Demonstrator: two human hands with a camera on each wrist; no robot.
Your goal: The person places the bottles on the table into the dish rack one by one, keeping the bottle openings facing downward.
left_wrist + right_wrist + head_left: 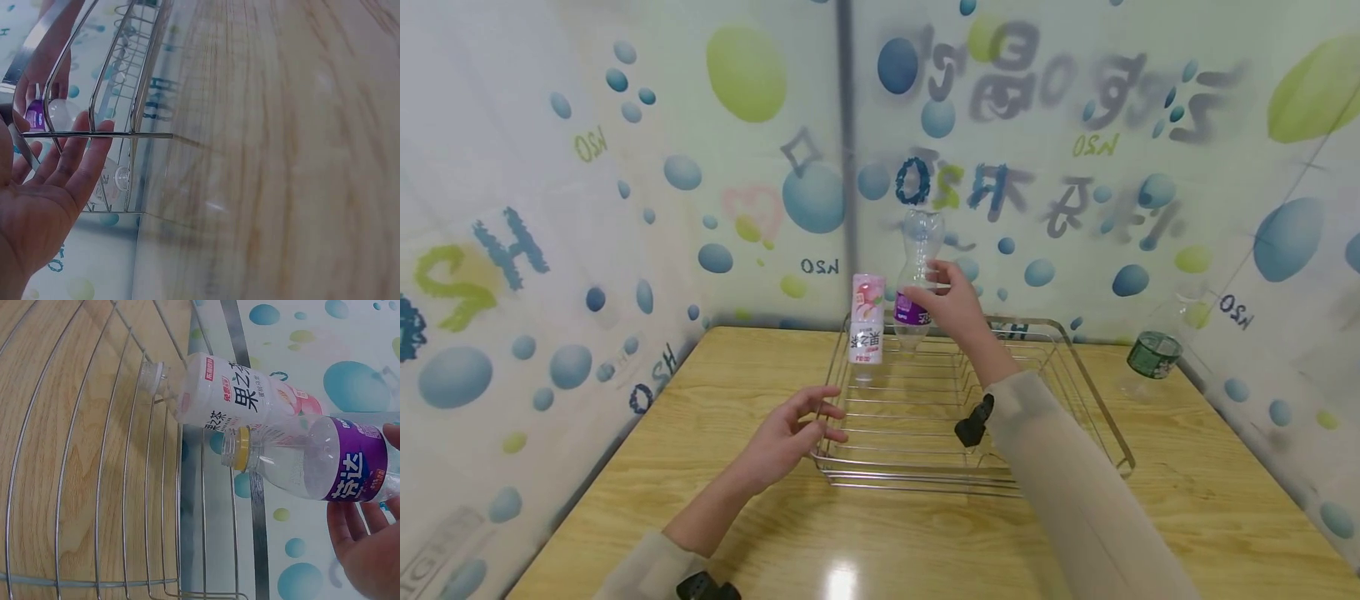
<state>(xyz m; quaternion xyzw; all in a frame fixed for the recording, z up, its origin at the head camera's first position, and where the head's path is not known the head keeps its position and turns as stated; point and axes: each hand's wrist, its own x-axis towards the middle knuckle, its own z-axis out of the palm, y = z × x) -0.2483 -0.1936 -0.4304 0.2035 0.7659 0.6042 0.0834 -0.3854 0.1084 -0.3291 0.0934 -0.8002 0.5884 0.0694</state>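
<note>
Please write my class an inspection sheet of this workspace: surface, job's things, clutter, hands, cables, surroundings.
Surface: wood-grain table with a glare spot.
Job's things: wire rack; pink-labelled bottle neck-down in it; purple-labelled bottle held neck-down at its far side.
Clutter: green-labelled bottle on the table, right of the rack.
Hands: right hand grips the purple-labelled bottle; left hand at the rack's near left side.
Cables: nothing seen.
Surroundings: bubble-print coverings behind and beside the table.
</note>
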